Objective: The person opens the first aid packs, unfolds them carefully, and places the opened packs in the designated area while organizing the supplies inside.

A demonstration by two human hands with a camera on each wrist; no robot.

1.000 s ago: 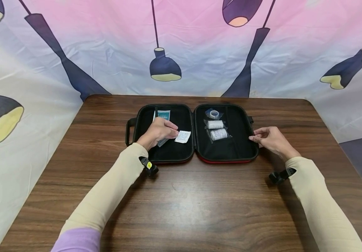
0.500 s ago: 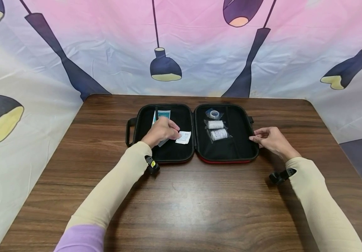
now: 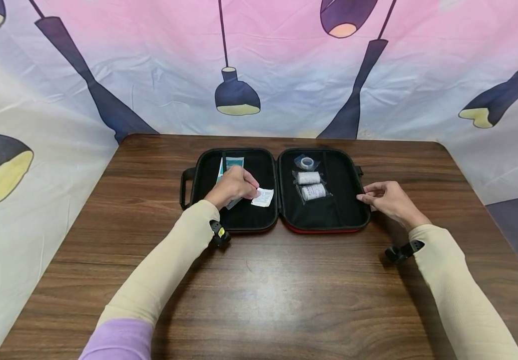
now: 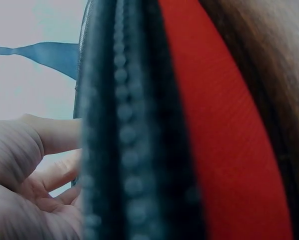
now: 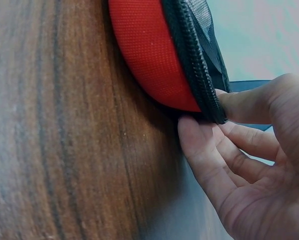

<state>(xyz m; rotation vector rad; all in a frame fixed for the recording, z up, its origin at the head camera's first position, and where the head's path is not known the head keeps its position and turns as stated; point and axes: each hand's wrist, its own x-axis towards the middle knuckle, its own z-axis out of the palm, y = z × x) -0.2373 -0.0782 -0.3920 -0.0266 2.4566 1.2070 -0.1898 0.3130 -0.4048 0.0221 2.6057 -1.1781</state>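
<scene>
A black-lined, red-shelled zip case (image 3: 249,220) lies unfolded on the table. Inside its left half, my left hand (image 3: 233,187) pinches the corner of a small white printed packet (image 3: 263,198). Under that hand, partly covered, is a teal and white packet (image 3: 234,162) tucked behind a strap. In the left wrist view the case's zipped rim (image 4: 129,130) hides the left fingertips. My right hand (image 3: 389,200) grips the case's right edge, thumb on the inside of the zipper rim and fingers against the red outside (image 5: 149,55).
Two wrapped white bandage rolls (image 3: 308,178) and a bagged tape roll (image 3: 306,163) sit in the case's right half. A carry handle (image 3: 186,187) sticks out at the left. The wooden table (image 3: 259,290) reaches back to a printed curtain (image 3: 173,90).
My left hand has shifted slightly right, its fingertips coming onto the white packet, which has moved and turned a little. The right hand stays on the case's edge.
</scene>
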